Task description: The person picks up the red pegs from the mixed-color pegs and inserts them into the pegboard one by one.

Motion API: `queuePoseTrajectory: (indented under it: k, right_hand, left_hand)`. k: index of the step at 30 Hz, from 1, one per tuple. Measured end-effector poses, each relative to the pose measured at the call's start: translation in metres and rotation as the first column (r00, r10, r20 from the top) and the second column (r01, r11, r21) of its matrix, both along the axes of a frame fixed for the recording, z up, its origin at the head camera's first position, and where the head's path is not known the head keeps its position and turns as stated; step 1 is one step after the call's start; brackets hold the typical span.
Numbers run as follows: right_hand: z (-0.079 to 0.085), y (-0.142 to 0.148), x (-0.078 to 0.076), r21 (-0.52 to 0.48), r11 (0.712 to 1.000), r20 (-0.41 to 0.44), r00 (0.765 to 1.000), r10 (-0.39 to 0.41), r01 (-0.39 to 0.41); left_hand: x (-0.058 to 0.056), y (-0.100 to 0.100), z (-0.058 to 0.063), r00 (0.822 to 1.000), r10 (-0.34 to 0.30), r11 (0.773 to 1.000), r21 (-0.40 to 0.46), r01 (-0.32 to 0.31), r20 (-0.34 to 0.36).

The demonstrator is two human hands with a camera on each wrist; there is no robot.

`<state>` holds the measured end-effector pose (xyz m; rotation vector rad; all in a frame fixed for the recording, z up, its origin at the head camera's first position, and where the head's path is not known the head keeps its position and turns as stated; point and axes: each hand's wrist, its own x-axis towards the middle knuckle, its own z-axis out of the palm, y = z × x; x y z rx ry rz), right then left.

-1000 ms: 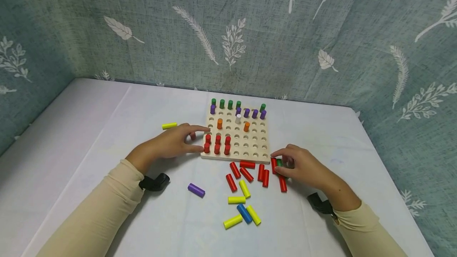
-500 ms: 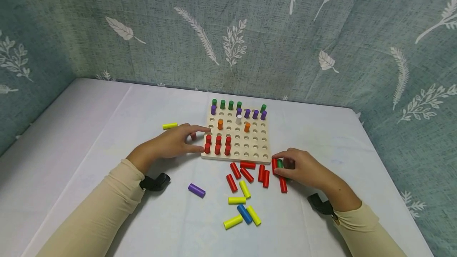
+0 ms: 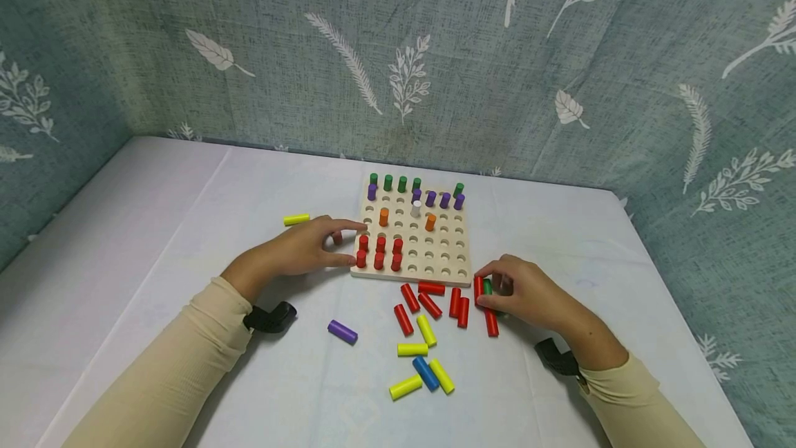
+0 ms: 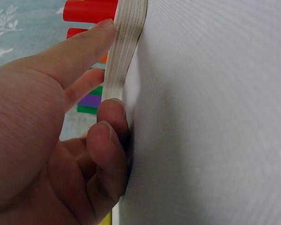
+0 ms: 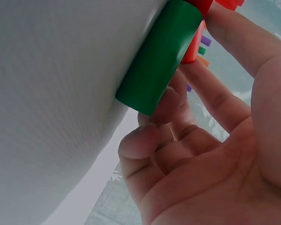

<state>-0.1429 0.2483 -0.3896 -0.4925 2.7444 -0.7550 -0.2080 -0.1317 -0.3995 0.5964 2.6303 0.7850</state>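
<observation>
In the head view, a wooden pegboard (image 3: 435,269) stands mid-table with green, purple, orange, white and red pegs upright in its holes. My left hand (image 3: 305,247) rests at its left edge. The thumb touches the board's side by a red peg (image 4: 90,11), and the forefinger reaches straight to the edge farther back. Off the board's front right corner, my right hand (image 3: 522,289) pinches a red peg (image 3: 478,291) by its ends between thumb and forefinger. A green peg (image 5: 161,56) lies right beside it, and another red peg (image 3: 492,323) just in front.
Several loose red pegs (image 3: 403,320) lie in front of the board. Nearer are several yellow pegs (image 3: 405,387) around a blue peg (image 3: 425,373). A purple peg (image 3: 343,332) lies to the left, and a yellow peg (image 3: 296,219) behind my left hand. A patterned curtain (image 3: 398,54) hangs behind the table.
My right thumb and forefinger have settled on the red peg's ends. The red peg in front of it has shifted slightly left. My left hand has stayed at the board's edge.
</observation>
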Motion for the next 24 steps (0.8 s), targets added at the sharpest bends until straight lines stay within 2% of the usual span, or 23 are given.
queuePoseTrajectory:
  k: [9,24]
  right_hand:
    - [0.0019,-0.0043,0.0016,0.026,0.999,0.005,0.999,-0.034,0.034]
    - [0.0019,-0.0043,0.0040,-0.024,1.000,0.060,0.998,0.004,-0.002]
  left_hand:
    - [0.0014,0.0011,0.0012,1.000,0.009,1.000,0.012,-0.009,0.006]
    - [0.0016,0.0011,0.0002,1.000,0.013,1.000,0.016,-0.013,-0.001]
